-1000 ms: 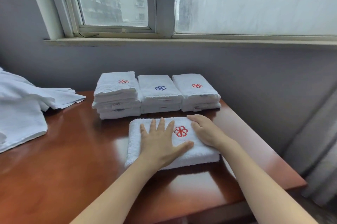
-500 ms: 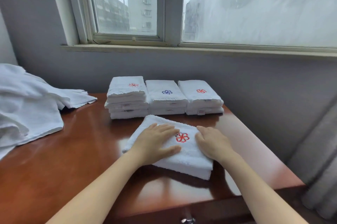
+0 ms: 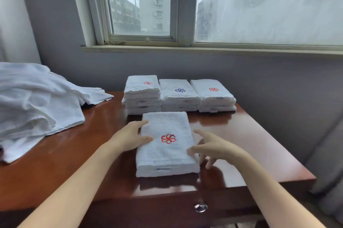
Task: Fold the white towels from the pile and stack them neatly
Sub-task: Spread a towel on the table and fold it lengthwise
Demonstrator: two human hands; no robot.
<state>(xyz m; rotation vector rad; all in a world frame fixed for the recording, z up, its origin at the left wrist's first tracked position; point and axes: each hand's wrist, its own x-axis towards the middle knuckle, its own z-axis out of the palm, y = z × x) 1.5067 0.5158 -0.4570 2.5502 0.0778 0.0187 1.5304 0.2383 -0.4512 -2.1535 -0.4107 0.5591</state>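
I see the folded towel (image 3: 167,144), red flower emblem up, lying flat on the wooden table (image 3: 259,144) just in front of 3 stacks of folded towels (image 3: 179,96) by the wall. The loose pile (image 3: 37,101) sits well apart at the left.

My left hand (image 3: 130,138) rests against the towel's left long edge, fingers nearly straight and thumb lying on top; it grips nothing. My right hand (image 3: 213,148) is spread wide beside the right long edge, holding nothing. It is blurred, so I cannot tell whether the thumb touches the cloth.

I judge this bundle light, soft and thick, with layers that will sag or slide apart if pinched at 1 corner. I would slip fingers under both long sides at mid-length, thumbs on top, and lift it level as 1 block onto a stack.
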